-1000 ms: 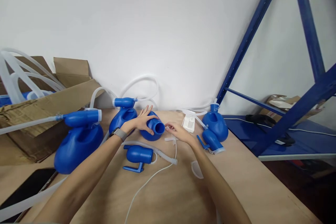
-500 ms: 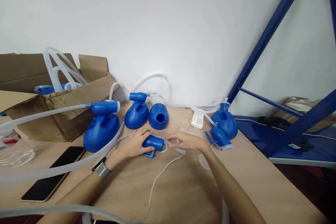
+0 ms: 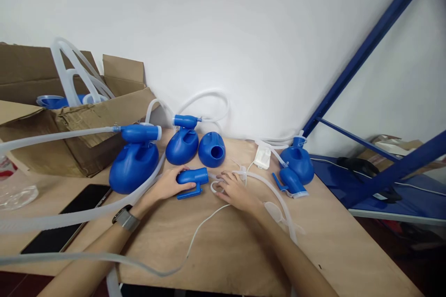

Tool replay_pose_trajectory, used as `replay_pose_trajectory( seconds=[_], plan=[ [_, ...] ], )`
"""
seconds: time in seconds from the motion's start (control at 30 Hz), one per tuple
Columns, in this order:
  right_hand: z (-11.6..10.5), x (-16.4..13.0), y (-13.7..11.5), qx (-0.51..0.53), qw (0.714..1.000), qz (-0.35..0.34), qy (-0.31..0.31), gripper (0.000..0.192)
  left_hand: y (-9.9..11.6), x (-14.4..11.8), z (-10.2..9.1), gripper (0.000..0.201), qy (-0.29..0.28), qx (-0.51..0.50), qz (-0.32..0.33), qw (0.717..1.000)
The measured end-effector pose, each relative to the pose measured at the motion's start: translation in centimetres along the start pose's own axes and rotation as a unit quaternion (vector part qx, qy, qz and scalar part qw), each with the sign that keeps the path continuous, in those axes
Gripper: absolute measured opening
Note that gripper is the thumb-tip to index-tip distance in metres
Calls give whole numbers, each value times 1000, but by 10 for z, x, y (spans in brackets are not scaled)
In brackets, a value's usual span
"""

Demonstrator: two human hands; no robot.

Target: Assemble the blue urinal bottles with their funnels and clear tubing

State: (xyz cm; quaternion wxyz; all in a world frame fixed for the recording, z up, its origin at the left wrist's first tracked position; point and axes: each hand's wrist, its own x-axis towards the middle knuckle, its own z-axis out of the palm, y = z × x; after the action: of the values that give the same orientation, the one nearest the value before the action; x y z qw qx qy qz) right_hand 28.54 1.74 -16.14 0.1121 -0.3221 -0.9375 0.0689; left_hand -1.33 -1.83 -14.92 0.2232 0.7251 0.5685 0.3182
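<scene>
My left hand (image 3: 170, 184) is wrapped round a blue plastic spout (image 3: 193, 176) with a flat hinged lever under it. The thumb lies along its near side. To its right, my right hand (image 3: 236, 190) rests low over the table with its fingers a little apart. Its fingertips touch or hover over a white ring (image 3: 213, 187); which one I cannot tell. Just behind the hands sits a blue jug (image 3: 211, 149) with an open round mouth. Left of it stands a second blue jug (image 3: 181, 146) with a spout and hose attached.
A larger blue jug (image 3: 134, 167) with a hose stands by a cardboard box (image 3: 76, 144) of tubes. At right are another blue jug (image 3: 298, 162), a blue spout (image 3: 291, 182) and a small white box (image 3: 262, 157). A phone (image 3: 66, 218) lies left. A blue shelf frame (image 3: 362, 60) bounds the right.
My left hand has drawn the blue spout left, away from the right hand. The right hand has turned its fingers down toward the white ring. The view has shifted slightly.
</scene>
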Motion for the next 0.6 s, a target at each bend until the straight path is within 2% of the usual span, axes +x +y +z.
replay_pose_trajectory(
  seconds=[0.1, 0.17, 0.27, 0.37, 0.43, 0.5, 0.53, 0.6],
  plan=[
    [0, -1, 9, 76, 997, -12, 3, 32, 1, -2, 0, 63, -25, -21, -5, 999],
    [-1, -2, 8, 164, 986, -1, 41, 32, 3, -3, 0, 62, -32, -25, -5, 999],
    [-5, -1, 0, 319, 939, 52, 114, 32, 10, -4, -1, 59, -49, -42, 14, 998],
    [-5, 1, -9, 421, 896, 73, 122, 30, 20, -8, 0, 52, -62, -72, 36, 995],
    [-2, 1, -12, 466, 875, 62, 117, 30, 26, -10, 3, 47, -58, -78, 41, 994],
    [1, 0, -12, 498, 856, 46, 129, 50, 31, -12, 6, 44, -48, -78, 47, 995],
    [2, -1, -13, 504, 852, 39, 135, 60, 33, -13, 8, 43, -42, -78, 51, 995],
    [5, -3, -17, 488, 863, 34, 127, 59, 35, -15, 11, 42, -31, -77, 57, 995]
  ],
)
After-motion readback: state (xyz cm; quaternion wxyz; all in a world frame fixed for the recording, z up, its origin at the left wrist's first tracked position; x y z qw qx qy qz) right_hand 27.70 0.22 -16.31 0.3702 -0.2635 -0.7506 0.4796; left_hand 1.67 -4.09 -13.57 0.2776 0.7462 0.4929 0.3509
